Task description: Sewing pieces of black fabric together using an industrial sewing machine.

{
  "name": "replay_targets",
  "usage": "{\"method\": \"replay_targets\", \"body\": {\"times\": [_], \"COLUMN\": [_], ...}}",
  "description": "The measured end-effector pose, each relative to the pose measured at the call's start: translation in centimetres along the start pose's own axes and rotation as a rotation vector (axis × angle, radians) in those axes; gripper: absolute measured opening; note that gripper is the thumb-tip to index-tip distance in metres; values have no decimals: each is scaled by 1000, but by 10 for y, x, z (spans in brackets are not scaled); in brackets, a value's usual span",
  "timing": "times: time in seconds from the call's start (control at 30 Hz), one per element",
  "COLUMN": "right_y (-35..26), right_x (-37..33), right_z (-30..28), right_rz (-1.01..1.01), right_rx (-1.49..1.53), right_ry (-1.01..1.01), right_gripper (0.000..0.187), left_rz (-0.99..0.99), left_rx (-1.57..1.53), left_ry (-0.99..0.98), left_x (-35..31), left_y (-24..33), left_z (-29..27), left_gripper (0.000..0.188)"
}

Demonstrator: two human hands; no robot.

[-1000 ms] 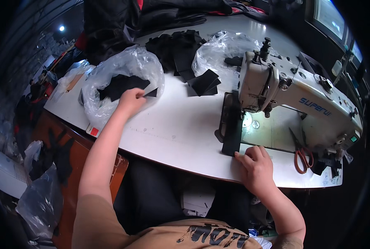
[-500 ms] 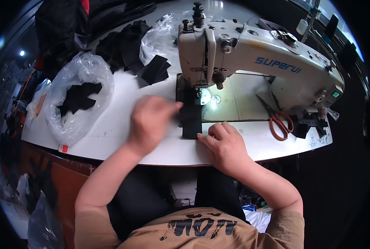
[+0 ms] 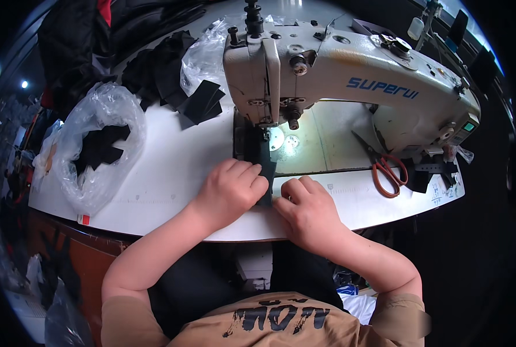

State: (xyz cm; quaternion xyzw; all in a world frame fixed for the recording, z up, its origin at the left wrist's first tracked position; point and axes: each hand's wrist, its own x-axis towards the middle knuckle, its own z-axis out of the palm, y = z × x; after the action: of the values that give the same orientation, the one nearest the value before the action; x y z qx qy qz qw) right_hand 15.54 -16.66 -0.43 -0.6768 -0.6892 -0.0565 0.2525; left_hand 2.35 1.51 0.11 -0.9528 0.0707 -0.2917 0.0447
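Note:
A narrow black fabric strip (image 3: pixel 265 157) runs toward me from under the presser foot of a white sewing machine (image 3: pixel 350 69). My left hand (image 3: pixel 235 188) lies over the strip's left side, fingers curled and closed on it. On the other side, my right hand (image 3: pixel 310 211) is closed too, its thumb and forefinger pinching the strip's near right edge. Both hands cover most of the strip's near end. Light from the machine falls on the metal plate beside the needle.
Red-handled scissors (image 3: pixel 389 173) lie right of the machine bed, beside some black scraps (image 3: pixel 422 176). At the left stands an open clear plastic bag (image 3: pixel 133 121) with black pieces inside. Black fabric pieces (image 3: pixel 201 103) lie behind my left hand on the white table (image 3: pixel 171 162).
My left hand, blurred before, has moved right and down onto the strip. My right hand stays at the strip's near edge. The whole view has shifted slightly.

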Motion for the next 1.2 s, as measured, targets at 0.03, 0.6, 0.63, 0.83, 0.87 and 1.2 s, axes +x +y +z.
{"method": "replay_targets", "body": {"times": [0.03, 0.6, 0.63, 0.83, 0.87, 1.2], "right_y": [0, -1, -1, -1, -2, -3], "right_x": [-1, -1, -1, 0, 0, 0], "right_z": [0, 0, 1, 0, 0, 0], "right_rz": [2, -7, -3, -11, -9, -8], "right_rx": [-7, -20, -25, -3, -4, -2], "right_ry": [-2, -13, -16, 22, 22, 35], "right_gripper": [24, 28, 28, 28, 28, 30], "left_rz": [6, -224, -314, -367, -294, -309], "left_rx": [66, 3, -131, -202, -138, -254], "left_ry": [-56, -464, -506, -438, -366, -216], "left_x": [-1, -2, 2, 3, -1, -14], "left_y": [2, 21, 18, 9, 6, 1], "left_z": [-1, -37, -41, -27, -21, -3], "left_gripper": [11, 46, 45, 38, 37, 36]}}
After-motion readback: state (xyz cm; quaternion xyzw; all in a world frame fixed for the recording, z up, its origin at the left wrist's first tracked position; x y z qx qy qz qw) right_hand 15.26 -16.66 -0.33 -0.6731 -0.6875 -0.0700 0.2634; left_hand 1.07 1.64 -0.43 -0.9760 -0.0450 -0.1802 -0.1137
